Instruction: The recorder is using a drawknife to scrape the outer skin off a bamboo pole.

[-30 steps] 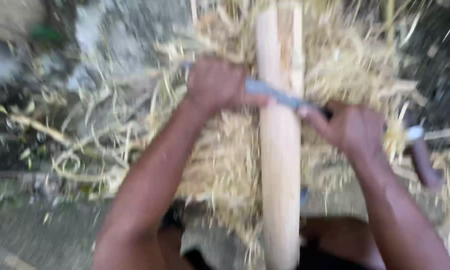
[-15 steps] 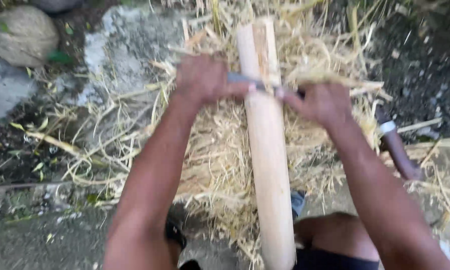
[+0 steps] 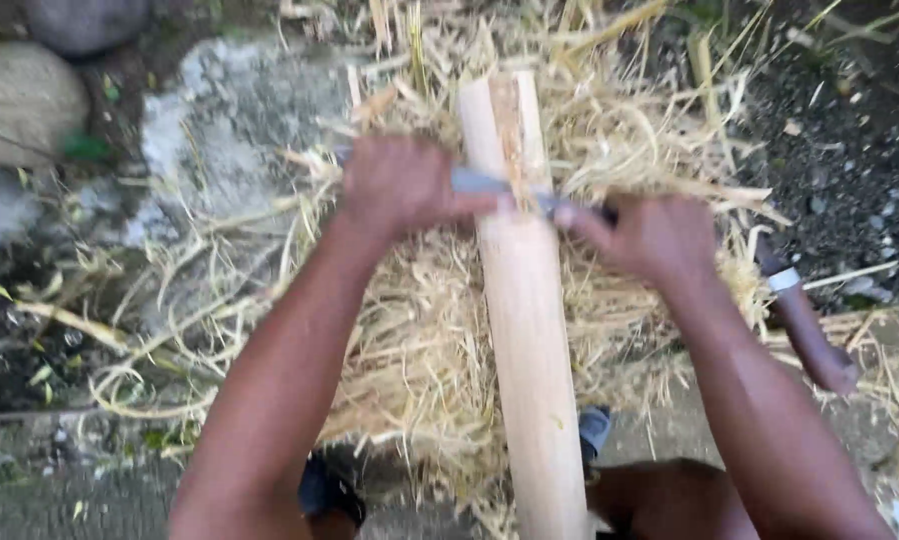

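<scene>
My left hand (image 3: 401, 188) and right hand (image 3: 651, 235) each grip one end of a grey metal blade (image 3: 499, 188). The blade lies across the pale peeled wooden pole (image 3: 525, 330). Straw-coloured shavings (image 3: 409, 340) lie beneath the pole.

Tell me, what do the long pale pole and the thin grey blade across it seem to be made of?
The long pale pole looks like bare wood: matt, smooth, cream-coloured, with a rougher brown strip near its top. The thin grey blade, held by the left hand and right hand, seems to be dull metal, though blur leaves this uncertain.
</scene>
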